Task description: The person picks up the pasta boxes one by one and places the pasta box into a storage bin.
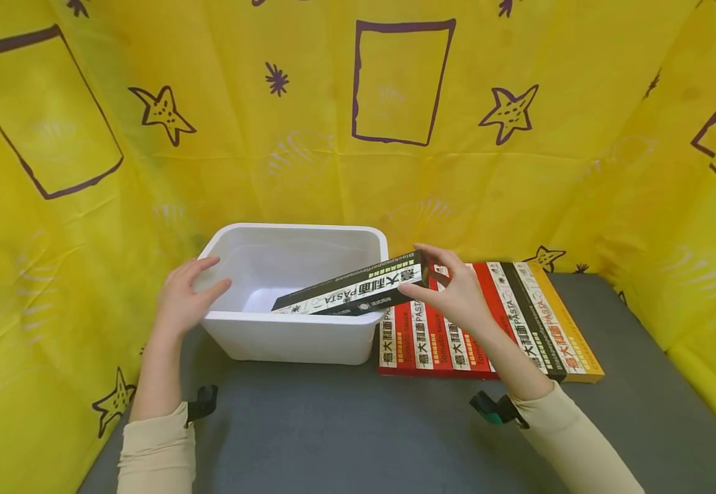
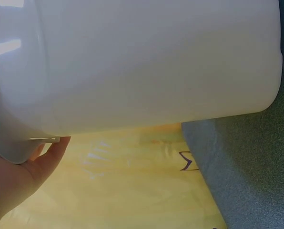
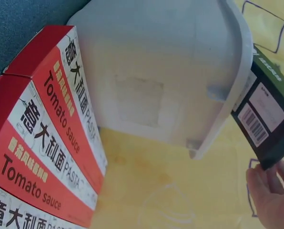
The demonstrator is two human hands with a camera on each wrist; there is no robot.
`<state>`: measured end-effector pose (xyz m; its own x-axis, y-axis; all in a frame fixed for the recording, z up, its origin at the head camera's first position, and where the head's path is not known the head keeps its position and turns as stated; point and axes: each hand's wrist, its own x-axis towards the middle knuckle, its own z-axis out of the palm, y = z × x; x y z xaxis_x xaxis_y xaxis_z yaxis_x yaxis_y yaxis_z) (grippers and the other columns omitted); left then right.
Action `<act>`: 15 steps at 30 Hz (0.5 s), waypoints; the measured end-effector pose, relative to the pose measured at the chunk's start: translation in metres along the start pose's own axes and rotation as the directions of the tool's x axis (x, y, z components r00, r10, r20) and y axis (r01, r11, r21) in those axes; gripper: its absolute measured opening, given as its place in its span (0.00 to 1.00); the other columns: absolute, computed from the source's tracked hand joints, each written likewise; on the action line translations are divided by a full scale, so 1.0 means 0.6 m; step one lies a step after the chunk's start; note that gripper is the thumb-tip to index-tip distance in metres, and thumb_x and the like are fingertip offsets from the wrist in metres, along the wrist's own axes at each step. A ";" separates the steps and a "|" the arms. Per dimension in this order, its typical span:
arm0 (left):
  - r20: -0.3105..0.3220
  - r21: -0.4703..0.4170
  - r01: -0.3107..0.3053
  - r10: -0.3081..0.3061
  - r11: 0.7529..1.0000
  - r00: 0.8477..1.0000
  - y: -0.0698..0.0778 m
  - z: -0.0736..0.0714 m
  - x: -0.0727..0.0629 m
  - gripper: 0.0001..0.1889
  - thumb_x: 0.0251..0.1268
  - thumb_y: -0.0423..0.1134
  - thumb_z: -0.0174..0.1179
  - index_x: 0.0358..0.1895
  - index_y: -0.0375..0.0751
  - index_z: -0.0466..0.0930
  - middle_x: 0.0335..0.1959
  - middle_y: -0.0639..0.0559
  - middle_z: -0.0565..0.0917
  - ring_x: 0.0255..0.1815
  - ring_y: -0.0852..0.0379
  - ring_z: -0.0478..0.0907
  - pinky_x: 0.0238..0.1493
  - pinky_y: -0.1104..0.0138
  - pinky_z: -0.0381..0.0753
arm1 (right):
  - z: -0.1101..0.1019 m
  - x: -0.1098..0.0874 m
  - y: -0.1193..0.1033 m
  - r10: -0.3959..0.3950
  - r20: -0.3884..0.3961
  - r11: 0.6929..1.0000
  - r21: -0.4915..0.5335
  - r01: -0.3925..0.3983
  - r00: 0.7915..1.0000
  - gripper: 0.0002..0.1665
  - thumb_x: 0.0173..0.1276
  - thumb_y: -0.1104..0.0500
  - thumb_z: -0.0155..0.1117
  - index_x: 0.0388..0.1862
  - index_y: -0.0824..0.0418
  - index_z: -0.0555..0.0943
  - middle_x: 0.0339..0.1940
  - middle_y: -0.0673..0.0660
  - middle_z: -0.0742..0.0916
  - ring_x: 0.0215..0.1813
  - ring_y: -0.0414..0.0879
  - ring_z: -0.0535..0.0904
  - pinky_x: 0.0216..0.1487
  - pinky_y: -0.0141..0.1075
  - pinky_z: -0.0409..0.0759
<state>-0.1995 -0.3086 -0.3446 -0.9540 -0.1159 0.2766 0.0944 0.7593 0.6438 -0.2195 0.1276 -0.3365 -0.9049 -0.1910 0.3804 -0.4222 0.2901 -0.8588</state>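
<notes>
A white plastic bin [image 1: 290, 339] stands on the table, its outer wall [image 2: 147, 62] filling much of the left wrist view. My left hand [image 1: 186, 296] grips the bin's left rim, with thumb and index finger over the edge; some fingers are hidden behind the wall. A black pasta box [image 1: 348, 285] slants across the bin's right rim, its left end lowered inside. By its raised right end, my right hand [image 1: 453, 291] holds this box between thumb and fingers. The box's barcode end [image 3: 258, 117] shows in the right wrist view.
Right of the bin, several red tomato-sauce pasta boxes [image 1: 404, 343] lie side by side. Beyond them are another black box [image 1: 533, 315] and a yellow box [image 1: 570, 329]. A yellow patterned cloth [image 1: 333, 171] hangs behind the grey table [image 1: 333, 432].
</notes>
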 end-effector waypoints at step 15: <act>-0.003 0.004 -0.008 0.008 1.000 1.000 -0.001 -0.001 -0.004 0.29 0.67 0.48 0.60 0.67 0.35 0.71 0.68 0.31 0.68 0.70 0.28 0.54 0.66 0.34 0.51 | 0.053 0.014 -0.002 -0.080 0.057 0.963 -0.254 0.092 0.995 0.40 0.50 0.41 0.78 0.63 0.49 0.79 0.57 0.48 0.83 0.61 0.46 0.74 0.61 0.51 0.72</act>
<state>-0.1971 -0.3094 -0.3452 -0.9523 -0.1116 0.2839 0.1011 0.7627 0.6388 -0.2246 0.0961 -0.3432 -0.8635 -0.2673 0.4277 -0.5037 0.4999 -0.7045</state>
